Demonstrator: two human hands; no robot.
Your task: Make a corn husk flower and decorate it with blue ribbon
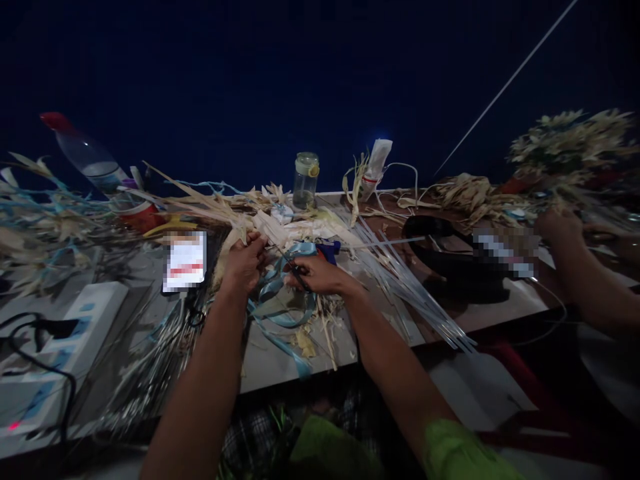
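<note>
Cluttered bench (257,370); left hand (245,263) pinches apparent husk (242,229), right hand (320,275) grips scissors (302,281); trimming seems underway, loose husks (320,229) seemingly unworked.

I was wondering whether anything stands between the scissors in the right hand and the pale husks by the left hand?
Nothing visible does: the scissors in the right hand point toward the pale husks by the left hand.

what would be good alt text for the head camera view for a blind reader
A person's right hand holds scissors beside the left hand, which is at a heap of pale, dry-looking strips on a cluttered table. Light blue ribbon curls below, clear rods lie to the right, and another person's hand shows at far right.
</note>
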